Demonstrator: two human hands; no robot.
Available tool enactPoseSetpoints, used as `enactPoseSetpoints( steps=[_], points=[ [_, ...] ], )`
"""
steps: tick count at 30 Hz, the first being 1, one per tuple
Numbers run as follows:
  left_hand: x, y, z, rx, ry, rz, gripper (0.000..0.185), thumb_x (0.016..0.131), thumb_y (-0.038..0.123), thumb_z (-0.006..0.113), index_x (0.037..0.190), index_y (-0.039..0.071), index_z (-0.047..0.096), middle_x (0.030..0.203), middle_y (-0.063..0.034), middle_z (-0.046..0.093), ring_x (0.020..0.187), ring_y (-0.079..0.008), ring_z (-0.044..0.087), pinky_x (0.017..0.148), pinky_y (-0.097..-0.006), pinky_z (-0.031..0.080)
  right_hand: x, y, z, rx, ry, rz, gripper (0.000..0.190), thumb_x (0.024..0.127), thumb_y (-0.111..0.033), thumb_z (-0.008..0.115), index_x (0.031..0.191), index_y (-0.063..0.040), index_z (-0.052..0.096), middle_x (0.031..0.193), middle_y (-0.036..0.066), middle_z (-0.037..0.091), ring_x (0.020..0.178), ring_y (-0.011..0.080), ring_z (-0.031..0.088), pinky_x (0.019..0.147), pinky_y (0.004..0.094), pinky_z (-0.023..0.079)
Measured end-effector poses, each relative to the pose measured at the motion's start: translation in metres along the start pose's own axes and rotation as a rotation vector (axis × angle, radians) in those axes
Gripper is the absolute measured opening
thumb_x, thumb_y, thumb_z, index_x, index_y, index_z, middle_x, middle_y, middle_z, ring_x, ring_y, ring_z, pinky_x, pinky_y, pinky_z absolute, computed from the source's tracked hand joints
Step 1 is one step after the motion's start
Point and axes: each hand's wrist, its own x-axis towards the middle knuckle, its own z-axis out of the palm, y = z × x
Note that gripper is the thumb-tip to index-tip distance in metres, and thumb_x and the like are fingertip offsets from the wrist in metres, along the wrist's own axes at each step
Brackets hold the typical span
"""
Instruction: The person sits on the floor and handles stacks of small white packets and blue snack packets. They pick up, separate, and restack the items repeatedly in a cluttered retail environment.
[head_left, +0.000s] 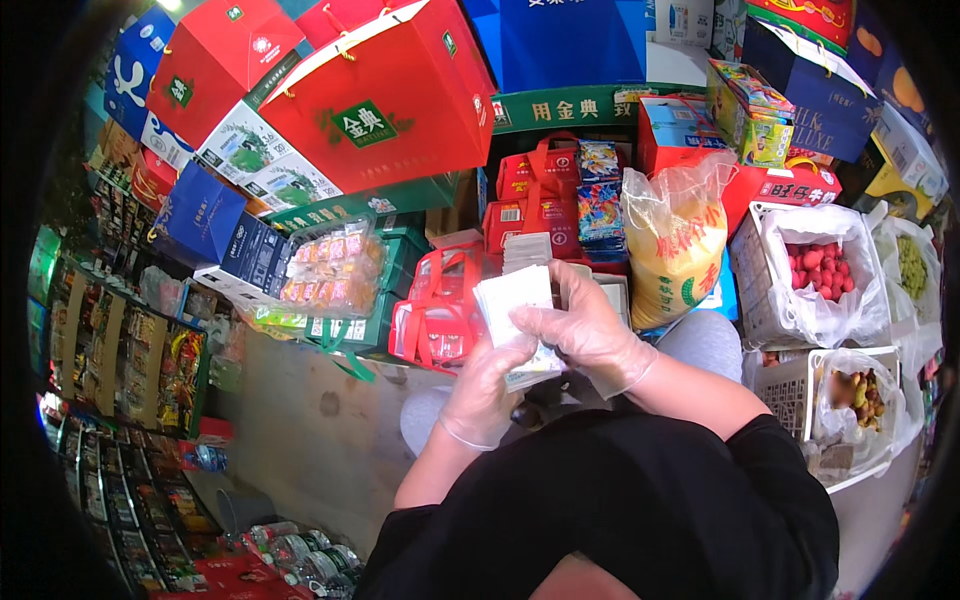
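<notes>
Both my hands wear thin clear plastic gloves and hold one stack of white cards (523, 289) in front of my chest. My left hand (484, 394) grips the lower left side of the stack. On its right side, my right hand (592, 326) lies with the thumb across the top card and the fingers behind. The cards are slightly fanned at the upper left, and faint coloured print shows near the lower edge. Just beyond them a second pile of white cards (527, 249) rests among the boxes. Shiny blue packets (600, 210) lie behind my right hand.
Red gift boxes (442, 307) with ribbon handles and a clear plastic pack of wrapped snacks (337, 262) stand to the left. On the right are a tall plastic sack (675, 247) and white crates of fruit (814, 214). Bottles (315, 555) lie at lower left, near shelves (112, 352).
</notes>
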Motion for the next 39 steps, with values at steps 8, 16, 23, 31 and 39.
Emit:
enactPoseSetpoints(
  steps=[8, 16, 23, 31, 39],
  points=[
    [-0.018, -0.009, -0.014, -0.276, -0.199, -0.163, 0.078, 0.095, 0.037, 0.063, 0.161, 0.002, 0.038, 0.146, -0.0264, 0.06, 0.126, -0.0502, 0.066, 0.098, -0.0676, 0.059, -0.015, -0.018, 0.001, 0.065, -0.094, 0.221, 0.045, 0.099, -0.014, 0.078, 0.138, -0.001, 0.06, 0.12, 0.009, 0.074, 0.104, 0.0161, 0.073, 0.085, 0.0296, 0.061],
    [-0.026, -0.005, -0.01, -0.025, -0.071, -0.052, 0.07, 0.1, 0.038, 0.061, 0.156, 0.0, 0.044, 0.142, -0.0203, 0.064, 0.121, -0.0382, 0.071, 0.085, -0.049, 0.066, -0.005, 0.003, -0.01, -0.597, 0.147, -0.552, 0.084, 0.094, -0.037, 0.078, 0.159, 0.003, 0.043, 0.16, 0.029, 0.048, 0.152, 0.0411, 0.045, 0.126, 0.0503, 0.032],
    [-0.033, -0.012, -0.019, 0.401, -0.074, 0.243, 0.066, 0.104, 0.032, 0.065, 0.156, -0.002, 0.041, 0.144, -0.0184, 0.062, 0.13, -0.0321, 0.065, 0.104, -0.0495, 0.058, -0.018, -0.003, 0.012, -1.766, -0.329, -0.849, 0.099, 0.091, -0.065, 0.067, 0.165, -0.006, 0.039, 0.172, 0.014, 0.039, 0.161, 0.0291, 0.033, 0.125, 0.067, 0.023],
    [-0.032, -0.017, -0.014, 0.073, 0.042, 0.175, 0.066, 0.104, 0.03, 0.062, 0.157, -0.004, 0.04, 0.143, -0.0191, 0.062, 0.125, -0.0331, 0.068, 0.097, -0.0488, 0.062, -0.021, -0.009, 0.008, -1.712, -0.121, -0.787, 0.107, 0.092, -0.074, 0.055, 0.167, -0.002, 0.03, 0.172, 0.026, 0.03, 0.163, 0.0407, 0.026, 0.128, 0.0702, 0.012],
    [-0.037, 0.002, -0.012, -0.023, -0.018, 0.053, 0.063, 0.108, 0.026, 0.057, 0.161, -0.001, 0.036, 0.151, -0.0147, 0.056, 0.139, -0.027, 0.058, 0.117, -0.0447, 0.048, -0.024, -0.018, 0.0, -1.726, 0.059, -0.604, 0.1, 0.098, -0.065, 0.054, 0.168, 0.001, 0.027, 0.174, 0.025, 0.027, 0.164, 0.0407, 0.023, 0.124, 0.076, 0.01]
  ],
)
